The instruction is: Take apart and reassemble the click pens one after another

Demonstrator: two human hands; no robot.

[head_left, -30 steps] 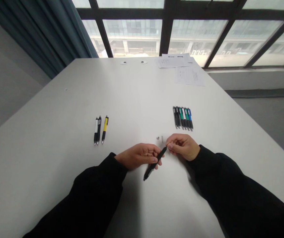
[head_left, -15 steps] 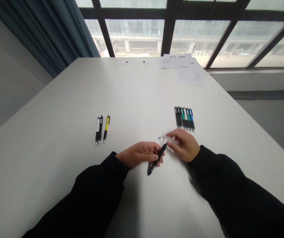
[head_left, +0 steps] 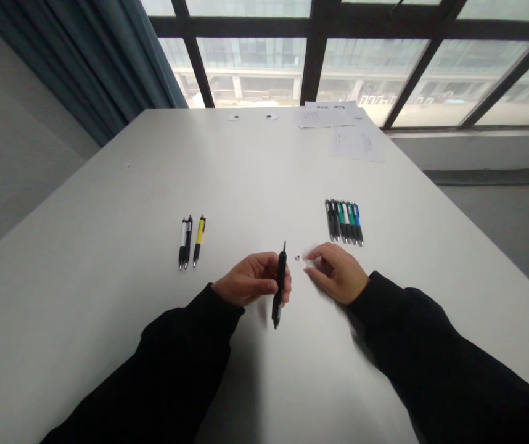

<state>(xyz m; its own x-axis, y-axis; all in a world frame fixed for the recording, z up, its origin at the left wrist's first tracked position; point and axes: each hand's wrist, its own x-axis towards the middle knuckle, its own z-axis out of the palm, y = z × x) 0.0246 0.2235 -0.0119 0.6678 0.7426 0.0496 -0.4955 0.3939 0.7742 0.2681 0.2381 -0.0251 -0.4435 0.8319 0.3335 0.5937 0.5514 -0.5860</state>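
The left hand [head_left: 251,280] pinches a black pen [head_left: 280,280] over the tabletop [head_left: 246,185], refill tip pointing away; the right hand [head_left: 338,271], thumb and forefinger spread, sits beside a small part [head_left: 297,258]. Print on the far papers [head_left: 329,116] is too small to read.

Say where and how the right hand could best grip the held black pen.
Probably the upper barrel of the black pen, below its upturned point, pinched from the right: the thumb of the left hand sits lower, and the right hand is open on that side.
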